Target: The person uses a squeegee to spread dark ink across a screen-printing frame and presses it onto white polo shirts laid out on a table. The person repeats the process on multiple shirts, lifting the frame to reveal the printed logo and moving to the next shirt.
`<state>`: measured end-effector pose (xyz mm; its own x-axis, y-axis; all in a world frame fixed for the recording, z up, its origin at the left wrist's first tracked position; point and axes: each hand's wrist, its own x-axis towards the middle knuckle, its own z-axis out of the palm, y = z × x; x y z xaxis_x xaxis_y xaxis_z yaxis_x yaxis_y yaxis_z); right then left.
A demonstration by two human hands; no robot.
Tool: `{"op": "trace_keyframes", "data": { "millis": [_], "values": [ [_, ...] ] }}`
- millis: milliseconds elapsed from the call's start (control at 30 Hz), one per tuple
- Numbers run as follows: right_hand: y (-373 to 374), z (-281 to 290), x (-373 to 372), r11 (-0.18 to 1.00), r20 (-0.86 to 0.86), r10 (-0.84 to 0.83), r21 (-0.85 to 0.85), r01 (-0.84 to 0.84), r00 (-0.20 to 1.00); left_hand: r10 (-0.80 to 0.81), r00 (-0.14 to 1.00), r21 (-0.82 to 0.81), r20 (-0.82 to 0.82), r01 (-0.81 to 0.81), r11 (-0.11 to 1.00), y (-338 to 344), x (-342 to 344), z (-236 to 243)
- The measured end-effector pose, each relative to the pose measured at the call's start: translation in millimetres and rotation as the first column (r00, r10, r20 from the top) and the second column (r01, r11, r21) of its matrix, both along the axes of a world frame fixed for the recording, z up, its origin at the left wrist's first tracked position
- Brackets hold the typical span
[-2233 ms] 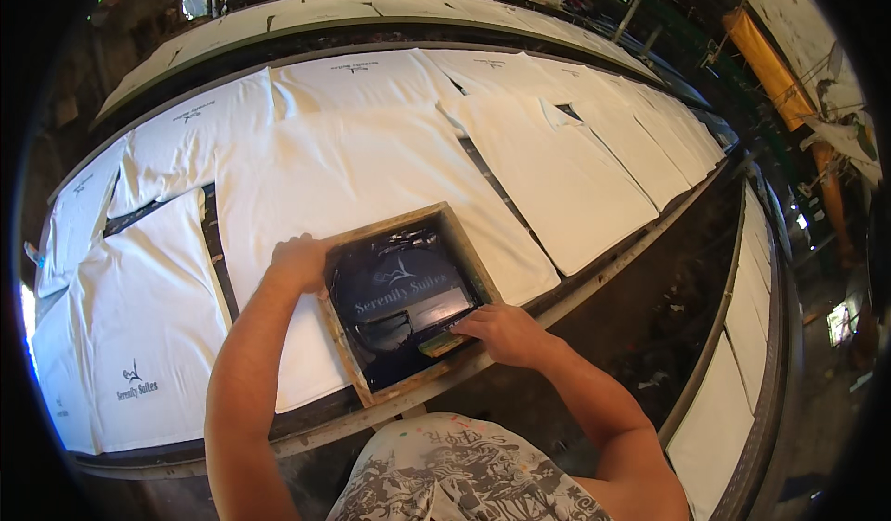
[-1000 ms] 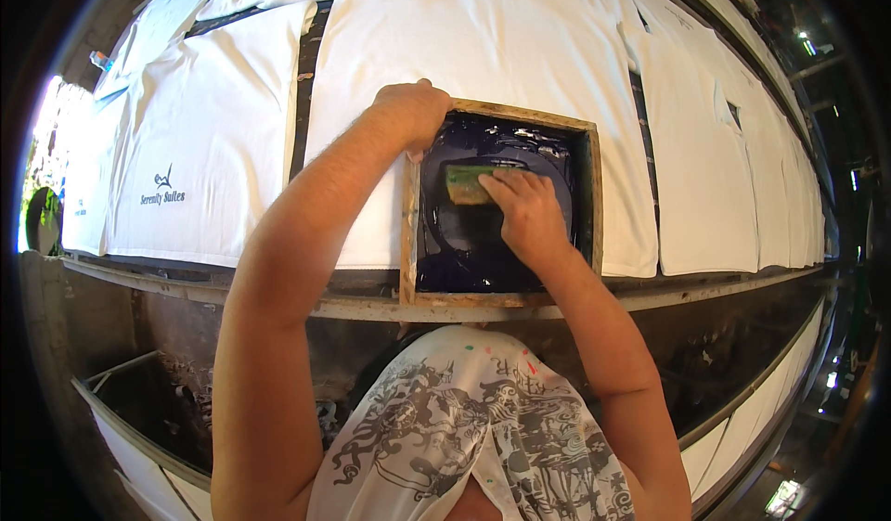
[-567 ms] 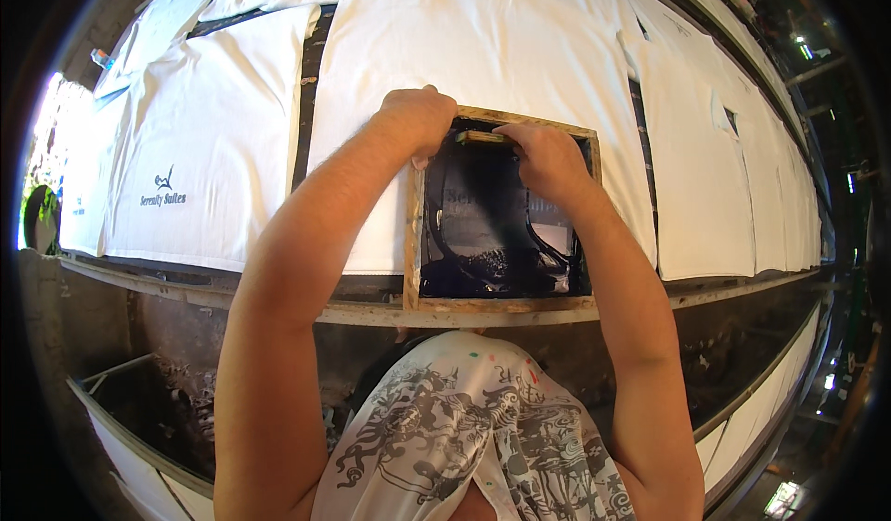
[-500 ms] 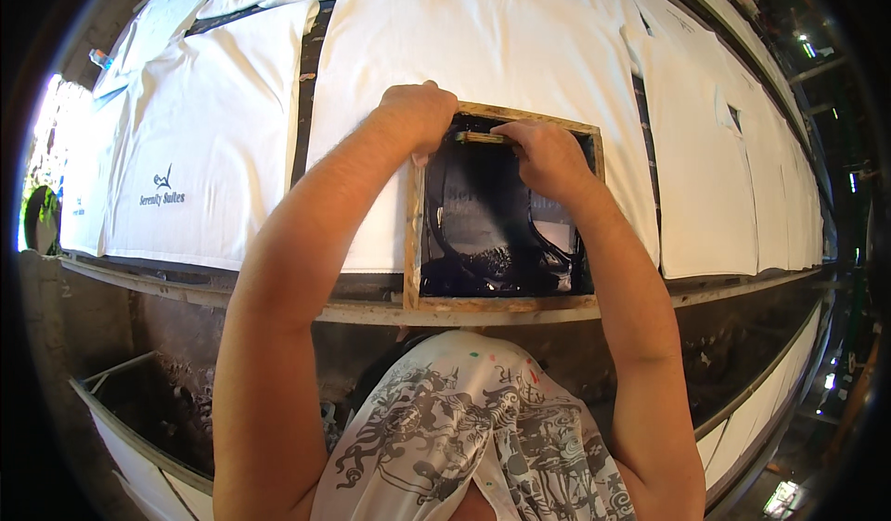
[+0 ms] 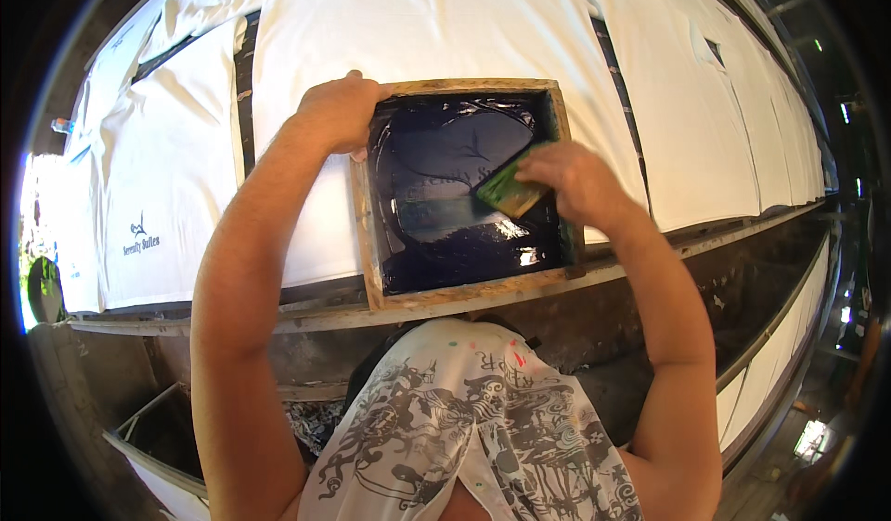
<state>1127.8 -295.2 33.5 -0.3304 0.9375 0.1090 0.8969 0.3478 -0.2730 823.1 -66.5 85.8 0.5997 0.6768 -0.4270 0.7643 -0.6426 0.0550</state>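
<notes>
A screen-printing workshop: dark ink (image 5: 436, 263) in a wooden frame (image 5: 464, 86), white shirts (image 5: 427, 20) along a long table (image 5: 316, 317).

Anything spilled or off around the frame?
No spill stands out: the dark ink lies inside the wooden frame, with none visible on the white cloth around it. Slightly odd: red and green specks on the wearer's printed shirt, looking like stray paint.

Daylight glares through an opening (image 5: 39, 233) at the far left, above a grey wall (image 5: 54, 361). A long tabletop (image 5: 320, 316) curves across the room; another tabletop (image 5: 756, 347) runs along the right. Shadow fills the gap between, and a bright patch (image 5: 812, 439) glows lower right.
</notes>
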Motion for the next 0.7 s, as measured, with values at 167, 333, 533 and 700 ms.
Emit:
{"op": "trace_keyframes", "data": {
  "millis": [167,333,533,700],
  "values": [
    [-64,1,-60,0.994,0.006,-0.094,0.055,0.093,0.996,-0.002,1.0,0.023,-0.019,0.003,1.0,-3,4,1],
    [-90,3,-95,0.992,-0.025,-0.092,0.084,0.094,0.995,-0.02,1.0,0.04,0.016,0.019,0.999,0,1,-8],
    [-20,33,-83,0.993,-0.114,-0.003,-0.116,-0.011,0.994,-0.02,1.0,0.035,-0.015,0.02,0.999,-1,6,-7],
    [64,21,-94,0.999,-0.047,-0.023,-0.029,0.021,0.999,0.064,0.982,0.004,0.178,-0.066,0.998,-4,-16,-10]
  ]
}}
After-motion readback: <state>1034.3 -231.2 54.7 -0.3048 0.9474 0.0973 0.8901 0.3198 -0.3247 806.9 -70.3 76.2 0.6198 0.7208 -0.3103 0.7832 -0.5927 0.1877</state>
